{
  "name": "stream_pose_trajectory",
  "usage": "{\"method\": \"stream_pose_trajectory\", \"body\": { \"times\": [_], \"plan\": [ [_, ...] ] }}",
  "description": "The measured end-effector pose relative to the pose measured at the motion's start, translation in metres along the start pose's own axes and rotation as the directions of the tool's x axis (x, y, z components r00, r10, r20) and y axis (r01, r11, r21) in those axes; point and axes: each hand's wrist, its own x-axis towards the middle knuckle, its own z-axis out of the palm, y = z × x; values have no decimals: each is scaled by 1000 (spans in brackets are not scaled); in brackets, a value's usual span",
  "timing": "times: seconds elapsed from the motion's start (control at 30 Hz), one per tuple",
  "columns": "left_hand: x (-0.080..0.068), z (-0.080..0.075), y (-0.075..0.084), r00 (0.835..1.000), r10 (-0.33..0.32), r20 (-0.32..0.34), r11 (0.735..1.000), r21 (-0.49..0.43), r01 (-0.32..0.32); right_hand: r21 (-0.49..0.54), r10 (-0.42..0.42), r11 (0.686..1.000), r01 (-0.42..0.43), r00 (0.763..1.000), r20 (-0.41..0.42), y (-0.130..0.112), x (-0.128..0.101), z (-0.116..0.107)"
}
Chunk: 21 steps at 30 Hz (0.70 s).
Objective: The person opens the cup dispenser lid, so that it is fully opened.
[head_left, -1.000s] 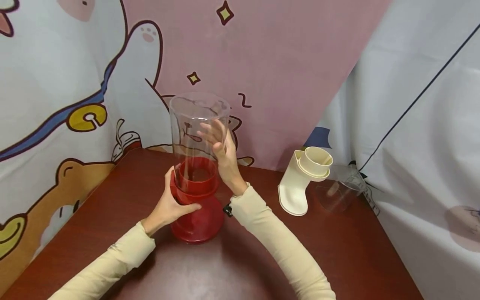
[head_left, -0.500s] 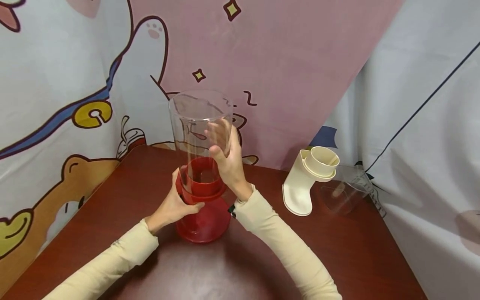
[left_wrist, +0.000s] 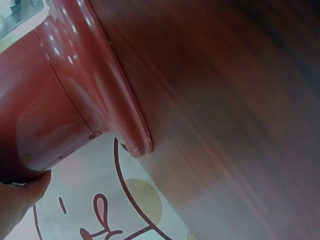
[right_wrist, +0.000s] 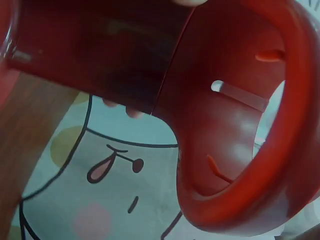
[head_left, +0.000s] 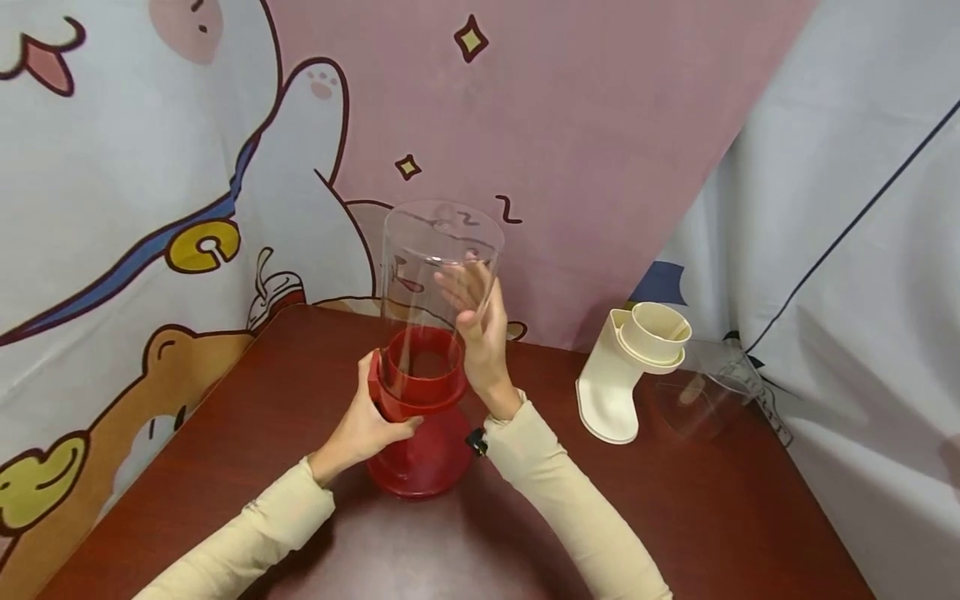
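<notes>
A red plastic stand [head_left: 420,458], with a round foot and a ring-shaped collar, stands on the table. My left hand [head_left: 367,425] grips it at the collar's left side, thumb across the front. Over the collar rises a tall clear cylinder [head_left: 408,275], leaning slightly right. My right hand [head_left: 480,333] rests along its right side, fingers extended and visible through the clear wall. In the left wrist view, a digit of my left hand [left_wrist: 25,200] touches the red stand [left_wrist: 50,110]. The right wrist view shows the red stand's [right_wrist: 240,125] hollow, slotted flared part.
To the right stands a cream plastic stand [head_left: 607,404] with a round collar on top. A second clear container [head_left: 705,400] lies beside it, near the right curtain [head_left: 862,358]. The dark red wooden table [head_left: 712,525] meets a printed pink cloth [head_left: 600,150] at the back.
The clear cylinder's top has shifted right over the red stand, from a slight left lean half a second ago. Both hands keep their places, and the head view has shifted slightly.
</notes>
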Motion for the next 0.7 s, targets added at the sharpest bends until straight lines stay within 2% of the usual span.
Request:
{"method": "stream_pose_trajectory", "body": {
  "times": [0.13, 0.3, 0.5, 0.7],
  "plan": [
    [0, 1, 0, 1000, -7, 2, 1000, -31, 8, -66, 38, 997, -35, 998, 48, -4, 3, 4],
    [1, -1, 2, 999, -38, -10, 999, -15, 38, -140, 84, 988, -71, 992, 89, -6, 10, 6],
    [1, 0, 5, 998, -56, -18, 998, -10, 56, -170, 118, 980, -106, 991, 61, -3, 16, 6],
    [1, 3, 4, 998, -61, -33, 998, 16, 61, -163, 136, 977, -135, 991, -10, 2, 14, -1]
  ]
}}
